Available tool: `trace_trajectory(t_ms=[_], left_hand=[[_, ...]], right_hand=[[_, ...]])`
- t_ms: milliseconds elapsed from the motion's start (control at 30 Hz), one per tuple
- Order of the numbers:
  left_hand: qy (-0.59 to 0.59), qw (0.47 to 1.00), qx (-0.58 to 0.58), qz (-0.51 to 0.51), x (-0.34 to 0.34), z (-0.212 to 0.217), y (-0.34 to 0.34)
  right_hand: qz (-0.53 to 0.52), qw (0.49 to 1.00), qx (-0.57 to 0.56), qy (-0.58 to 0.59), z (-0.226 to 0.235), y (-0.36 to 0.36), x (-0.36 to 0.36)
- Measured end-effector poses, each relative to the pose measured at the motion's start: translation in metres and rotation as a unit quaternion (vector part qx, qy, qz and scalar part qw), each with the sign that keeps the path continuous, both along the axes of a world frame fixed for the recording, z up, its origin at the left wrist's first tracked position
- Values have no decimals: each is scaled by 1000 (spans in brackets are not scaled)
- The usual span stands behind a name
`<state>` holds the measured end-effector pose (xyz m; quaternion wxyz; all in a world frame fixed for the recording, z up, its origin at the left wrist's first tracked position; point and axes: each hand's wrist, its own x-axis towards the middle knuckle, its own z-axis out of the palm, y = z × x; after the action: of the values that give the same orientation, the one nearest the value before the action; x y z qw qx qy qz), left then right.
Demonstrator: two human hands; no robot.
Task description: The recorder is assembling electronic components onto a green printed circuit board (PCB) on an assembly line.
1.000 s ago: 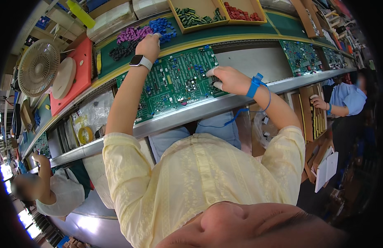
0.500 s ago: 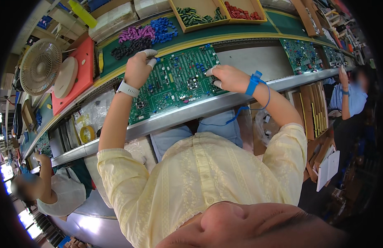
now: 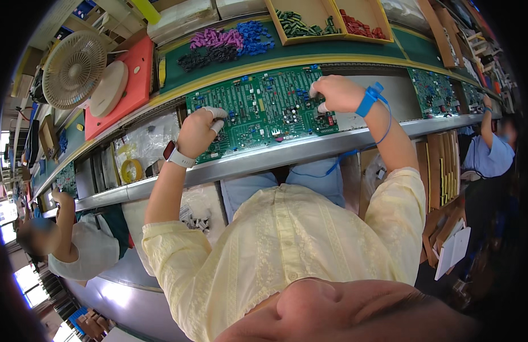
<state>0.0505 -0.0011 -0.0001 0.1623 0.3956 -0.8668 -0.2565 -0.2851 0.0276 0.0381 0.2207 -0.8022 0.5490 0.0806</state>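
the green circuit board (image 3: 263,108) lies along the metal rail (image 3: 252,157), left hand (image 3: 199,134) narrow over its left part, right hand (image 3: 340,93) narrow at its right edge (any grip, i cannot tell).

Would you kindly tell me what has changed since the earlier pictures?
The left hand has drawn back from the pile of blue parts to the left part of the green circuit board; whether it holds anything is unclear. At far right, a co-worker's arm has been raised. The right hand stays at the board's right side; the pile looks unchanged.
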Motion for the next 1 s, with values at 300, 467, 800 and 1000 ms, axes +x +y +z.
trace_trajectory(t_ms=[300, 467, 800, 1000], left_hand=[[45, 998, 4, 36, 12, -12, 0], [36, 999, 6, 31, 13, -13, 0], [6, 1000, -12, 20, 19, -12, 2], [-37, 998, -41, -13, 16, -7, -1]], right_hand=[[-6, 997, -3, -79, -29, 22, -5], [-23, 993, 29, -114, -22, 23, -3], [3, 990, 0, -140, -31, 22, -11], [5, 982, -128, -140, -23, -46, 18]])
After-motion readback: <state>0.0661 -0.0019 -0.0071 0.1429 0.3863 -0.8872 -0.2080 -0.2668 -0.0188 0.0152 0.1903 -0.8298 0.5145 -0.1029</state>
